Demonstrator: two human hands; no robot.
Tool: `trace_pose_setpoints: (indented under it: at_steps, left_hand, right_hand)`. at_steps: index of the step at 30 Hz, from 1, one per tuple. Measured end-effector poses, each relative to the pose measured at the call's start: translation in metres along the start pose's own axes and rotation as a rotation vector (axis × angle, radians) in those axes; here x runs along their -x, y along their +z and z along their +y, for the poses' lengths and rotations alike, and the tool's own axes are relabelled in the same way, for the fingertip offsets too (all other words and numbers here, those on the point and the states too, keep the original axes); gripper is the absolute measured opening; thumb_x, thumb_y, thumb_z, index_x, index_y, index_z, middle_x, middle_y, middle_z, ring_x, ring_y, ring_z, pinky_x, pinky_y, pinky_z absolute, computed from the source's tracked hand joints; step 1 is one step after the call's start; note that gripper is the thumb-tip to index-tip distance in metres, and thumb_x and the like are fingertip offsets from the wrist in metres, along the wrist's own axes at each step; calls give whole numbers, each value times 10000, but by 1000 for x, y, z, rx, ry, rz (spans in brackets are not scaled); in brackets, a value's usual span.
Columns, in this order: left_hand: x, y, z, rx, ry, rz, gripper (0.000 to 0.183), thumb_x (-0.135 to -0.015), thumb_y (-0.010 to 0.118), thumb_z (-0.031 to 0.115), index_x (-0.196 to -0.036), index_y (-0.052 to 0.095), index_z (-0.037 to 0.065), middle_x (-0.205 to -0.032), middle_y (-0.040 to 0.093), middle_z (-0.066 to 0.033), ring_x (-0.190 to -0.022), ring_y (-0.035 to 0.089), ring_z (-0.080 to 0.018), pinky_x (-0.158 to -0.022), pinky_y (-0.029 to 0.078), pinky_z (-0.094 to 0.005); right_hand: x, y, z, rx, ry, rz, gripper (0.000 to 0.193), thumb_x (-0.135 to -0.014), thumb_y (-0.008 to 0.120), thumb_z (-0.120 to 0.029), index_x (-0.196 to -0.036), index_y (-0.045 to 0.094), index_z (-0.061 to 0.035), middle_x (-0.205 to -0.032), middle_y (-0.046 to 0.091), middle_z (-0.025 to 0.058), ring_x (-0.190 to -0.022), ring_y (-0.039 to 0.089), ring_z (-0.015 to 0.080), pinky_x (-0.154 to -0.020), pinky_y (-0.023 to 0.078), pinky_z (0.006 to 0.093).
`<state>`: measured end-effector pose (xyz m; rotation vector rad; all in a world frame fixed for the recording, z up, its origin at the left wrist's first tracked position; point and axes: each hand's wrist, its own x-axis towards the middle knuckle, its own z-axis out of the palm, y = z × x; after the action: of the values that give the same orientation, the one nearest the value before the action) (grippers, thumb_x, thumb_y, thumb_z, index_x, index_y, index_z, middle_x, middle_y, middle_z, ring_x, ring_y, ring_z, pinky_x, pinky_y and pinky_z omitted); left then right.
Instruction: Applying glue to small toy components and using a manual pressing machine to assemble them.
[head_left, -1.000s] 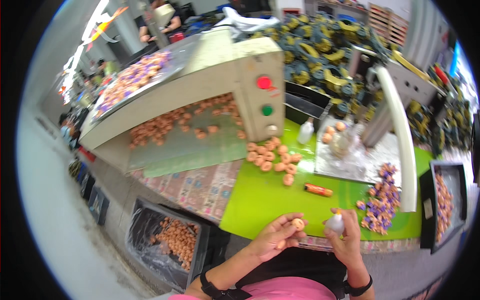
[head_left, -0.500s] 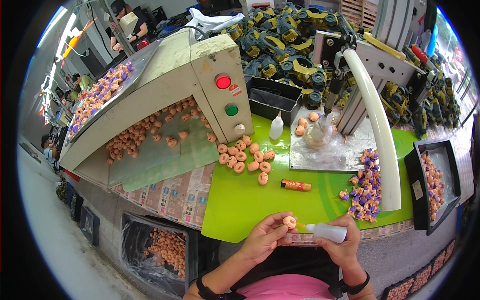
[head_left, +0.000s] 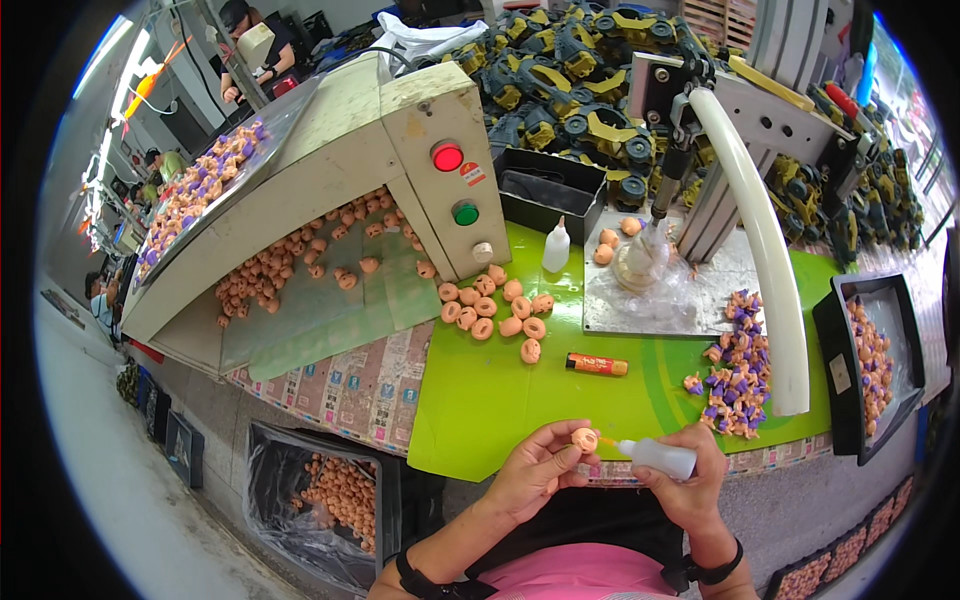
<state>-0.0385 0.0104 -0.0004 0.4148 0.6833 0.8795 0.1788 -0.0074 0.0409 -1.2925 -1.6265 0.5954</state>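
Observation:
Between the thumb and fingers of my left hand (head_left: 535, 472) is a small peach-coloured doll head (head_left: 584, 440). My right hand (head_left: 697, 485) is wrapped round a white squeeze bottle (head_left: 665, 458), tilted sideways. Its thin yellowish nozzle points left at the doll head; whether the tip touches cannot be made out. Both hands are over the near edge of the green mat (head_left: 480, 400). Beyond them lie an orange and black cylinder (head_left: 597, 365) and a group of loose doll heads (head_left: 483, 328). Small peach-and-purple figure parts (head_left: 738, 385) are heaped to the right.
A beige machine (head_left: 430, 130) with more heads inside stands left. At the back are another squeeze bottle (head_left: 556, 248), a black bin (head_left: 550, 180) and a press with a curved white handle (head_left: 765, 250). Black trays of parts flank me: one right (head_left: 838, 375), one low left (head_left: 390, 500).
The whole view has shifted slightly. Both hands keep nearly the same pose, with the doll head turned a little in my left fingers and the bottle still aimed at it.

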Motion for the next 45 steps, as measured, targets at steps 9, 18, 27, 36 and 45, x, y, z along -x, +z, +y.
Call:
trace_pose_setpoints:
  at_steps: [9,18,27,36,45]
  left_hand:
    - [1,-1,0,15,14,10,333,-936,577,85,-1263,522,66,-1222,561,-110,-978,626,-151,-696,571,-218]
    - [2,4,0,-49,122,58,348,-899,595,-6,-1236,543,66,-1233,565,-114,-974,631,-167,-658,574,-230]
    - [9,0,4,-59,140,45,350,-887,593,-32,-1220,556,71,-1215,578,-109,-973,632,-182,-636,559,-242]
    - [6,1,1,-17,92,9,347,-891,592,-21,-1226,549,59,-1225,576,-128,-955,643,-202,-612,566,-246]
    - [0,16,-10,-22,-6,-40,348,-943,563,77,-1281,489,40,-1186,578,-131,-951,631,-177,-636,568,-241]
  right_hand:
    - [5,-6,-2,14,0,-5,413,-656,865,-132,-933,569,-53,-783,608,86,-674,608,211,-599,474,322]
    - [-21,23,17,58,91,83,346,-664,789,-31,-966,621,-25,-904,620,94,-820,598,216,-737,471,313]
    - [-32,40,27,-40,102,-19,417,-740,770,-71,-1127,615,-53,-1146,641,129,-1050,616,265,-897,473,353]
    - [-43,-25,50,788,-58,37,278,-735,675,-74,-1012,649,-61,-1058,637,99,-979,553,282,-882,393,434]
    - [-34,-25,1,23,191,-328,227,-776,747,-111,-986,672,-67,-983,675,85,-889,663,242,-718,538,330]
